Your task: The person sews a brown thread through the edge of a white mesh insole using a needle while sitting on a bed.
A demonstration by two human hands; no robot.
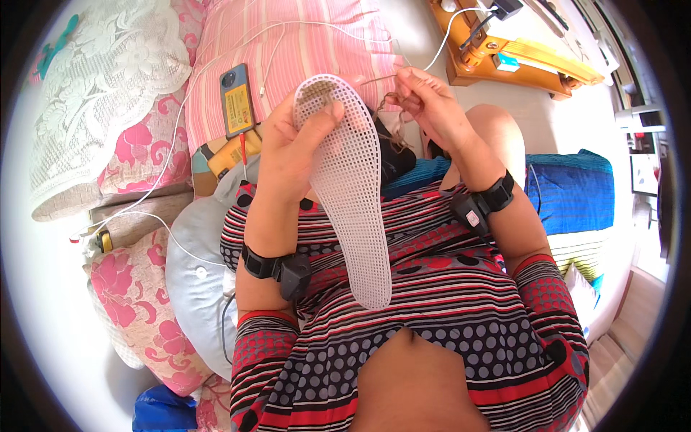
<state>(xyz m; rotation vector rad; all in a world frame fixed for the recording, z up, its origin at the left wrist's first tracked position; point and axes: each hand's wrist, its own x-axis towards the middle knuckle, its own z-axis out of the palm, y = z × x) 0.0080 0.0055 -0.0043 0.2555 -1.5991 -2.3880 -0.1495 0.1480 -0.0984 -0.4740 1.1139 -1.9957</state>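
Note:
A white plastic mesh insole [354, 209] is tilted up in front of my body, its wide end farthest from me. My left hand [284, 151] grips its left edge near that end, with the thumb pressed on the mesh and the fingers behind. Beside the thumb, brown stitching [317, 91] covers a patch of holes. My right hand [430, 101], to the right of the insole, is closed in a pinch on brown yarn [380, 79] that stretches toward the mesh's far edge. More yarn hangs in loose loops below these fingers. Whether a needle is there, I cannot make out.
A phone [236, 99] with a red cable lies on the pink striped cloth [288, 50] to the left. White cables cross that cloth. Floral cushions [137, 281] are at the left, a wooden stand [497, 65] at the far right, blue fabric [572, 191] at the right.

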